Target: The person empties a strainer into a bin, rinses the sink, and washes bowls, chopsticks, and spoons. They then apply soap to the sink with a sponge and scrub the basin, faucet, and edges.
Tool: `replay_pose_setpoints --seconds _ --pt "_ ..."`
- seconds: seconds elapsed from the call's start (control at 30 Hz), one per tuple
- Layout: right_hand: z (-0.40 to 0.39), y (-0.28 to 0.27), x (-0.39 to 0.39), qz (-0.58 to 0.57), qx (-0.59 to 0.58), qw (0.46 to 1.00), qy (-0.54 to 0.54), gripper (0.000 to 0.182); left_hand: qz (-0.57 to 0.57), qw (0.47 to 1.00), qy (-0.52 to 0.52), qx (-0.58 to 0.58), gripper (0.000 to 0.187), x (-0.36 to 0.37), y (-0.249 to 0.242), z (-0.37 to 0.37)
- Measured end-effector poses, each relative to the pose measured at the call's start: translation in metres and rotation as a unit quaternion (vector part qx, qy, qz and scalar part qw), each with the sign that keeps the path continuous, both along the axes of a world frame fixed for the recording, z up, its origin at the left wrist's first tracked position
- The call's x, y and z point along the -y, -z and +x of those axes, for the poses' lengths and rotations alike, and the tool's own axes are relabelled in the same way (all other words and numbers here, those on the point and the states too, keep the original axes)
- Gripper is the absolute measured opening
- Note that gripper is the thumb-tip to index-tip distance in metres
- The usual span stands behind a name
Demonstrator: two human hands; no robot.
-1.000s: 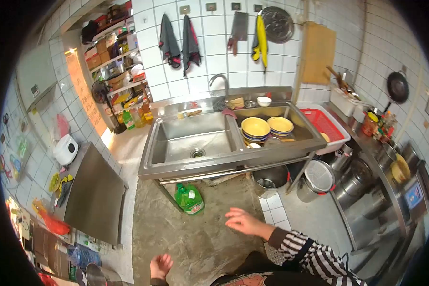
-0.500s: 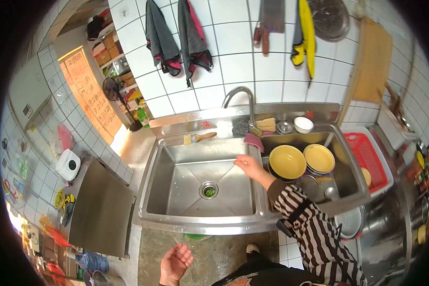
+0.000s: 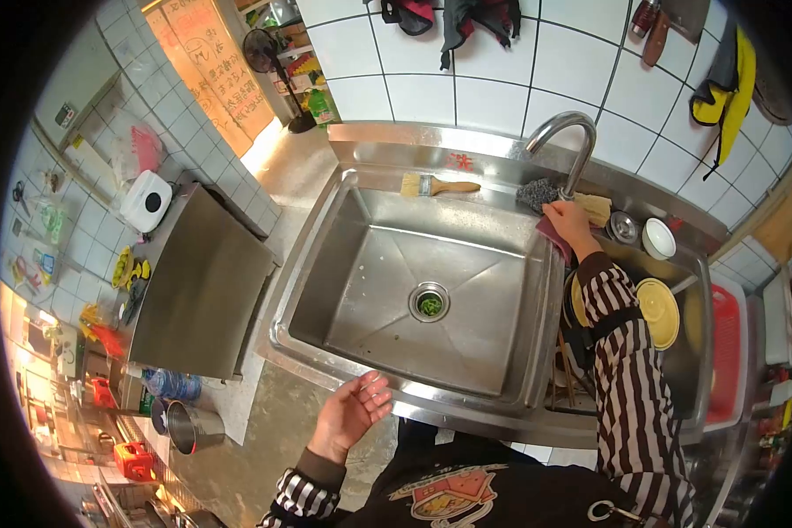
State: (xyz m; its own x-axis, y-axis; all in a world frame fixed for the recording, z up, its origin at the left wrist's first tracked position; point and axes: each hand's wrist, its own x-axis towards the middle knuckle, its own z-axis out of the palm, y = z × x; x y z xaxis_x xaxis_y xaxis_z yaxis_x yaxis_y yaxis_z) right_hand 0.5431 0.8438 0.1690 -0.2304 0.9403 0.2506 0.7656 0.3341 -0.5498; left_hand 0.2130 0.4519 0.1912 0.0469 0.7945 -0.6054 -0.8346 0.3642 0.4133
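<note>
My right hand (image 3: 569, 222) is at the base of the curved metal faucet (image 3: 581, 141), beside a dark grey scouring pad (image 3: 535, 194). Its fingers are curled, and what they grip, if anything, is hidden. A dull red cloth (image 3: 553, 239) hangs over the sink divider just below that hand. Palm up and fingers apart, my left hand (image 3: 354, 415) hovers by the front edge of the steel sink (image 3: 326, 368), holding nothing. Green scraps lie in the drain (image 3: 429, 303) of the left basin.
A wooden-handled brush (image 3: 440, 186) rests on the back ledge. Behind my right hand are a yellow sponge (image 3: 596, 209) and a white bowl (image 3: 659, 238). Yellow bowls (image 3: 658, 312) sit in the right basin, partly covered by my sleeve. A red basket (image 3: 724, 352) stands farther right.
The view has turned left and moved closer to the sink. My right hand has gone from over the divider back to the faucet base. My left hand has risen to the sink's front edge.
</note>
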Motion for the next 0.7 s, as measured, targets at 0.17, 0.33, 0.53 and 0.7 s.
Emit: replay_pose_setpoints --seconds 0.17,0.33,0.53,0.7 --pt "-0.038 0.008 0.016 0.221 -0.022 0.972 -0.076 0.014 0.008 1.0 -0.016 -0.001 0.026 -0.028 0.009 -0.025" --pt "-0.149 0.139 0.084 -0.107 0.09 0.945 -0.296 0.023 -0.044 0.999 -0.019 -0.004 0.026 -0.034 0.018 -0.049" --pt "-0.239 0.217 0.137 -0.328 0.222 0.897 -0.197 0.035 -0.097 0.995 -0.018 -0.014 0.031 -0.017 0.013 -0.078" --pt "-0.237 0.201 0.136 -0.317 0.24 0.901 -0.172 0.03 -0.056 0.997 -0.028 -0.053 0.033 -0.011 0.015 -0.108"
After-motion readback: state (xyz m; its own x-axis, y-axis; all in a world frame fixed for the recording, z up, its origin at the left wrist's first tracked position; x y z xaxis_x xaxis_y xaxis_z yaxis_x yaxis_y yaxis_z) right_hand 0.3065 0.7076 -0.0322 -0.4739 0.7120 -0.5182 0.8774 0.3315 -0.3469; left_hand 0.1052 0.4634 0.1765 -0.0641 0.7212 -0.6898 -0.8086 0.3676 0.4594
